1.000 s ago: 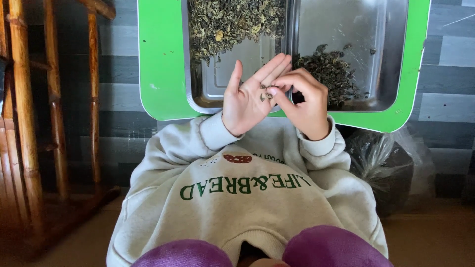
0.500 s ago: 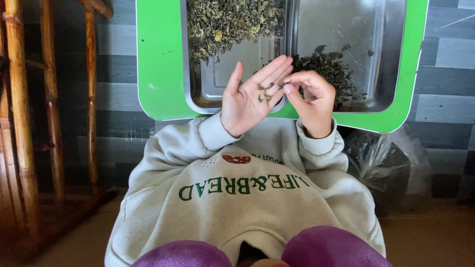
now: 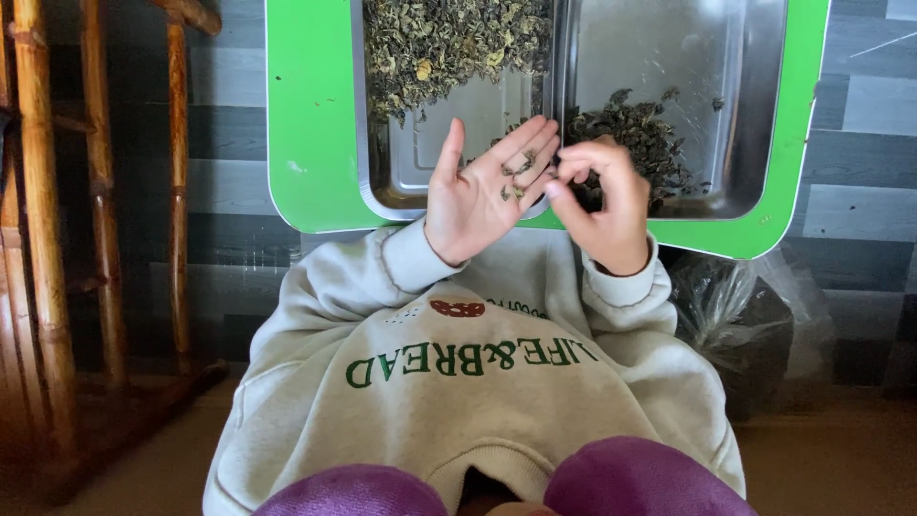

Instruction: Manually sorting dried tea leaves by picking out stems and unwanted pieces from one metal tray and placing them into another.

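Note:
My left hand point(image 3: 478, 196) lies palm up with fingers spread, and a few dried green leaf bits point(image 3: 516, 177) rest on its fingers. Beside it, my right hand point(image 3: 604, 205) has its fingertips pinched together just right of those bits; whether it grips a leaf I cannot tell. Both hands hover over the near edge of two metal trays on a green board point(image 3: 310, 143). The left metal tray point(image 3: 420, 158) holds a big heap of dried leaves point(image 3: 449, 43). In the right metal tray point(image 3: 735, 115) lies a smaller, darker pile point(image 3: 640, 134).
A wooden chair frame point(image 3: 43, 239) stands at the left. A clear plastic bag point(image 3: 745, 306) with dark contents sits under the board at the right. My grey sweatshirt point(image 3: 458, 382) and purple trousers point(image 3: 630, 478) fill the lower view.
My right hand has drawn slightly away from the left palm towards the right tray, fingertips still pinched. The left hand stays palm up with the leaf bits on it.

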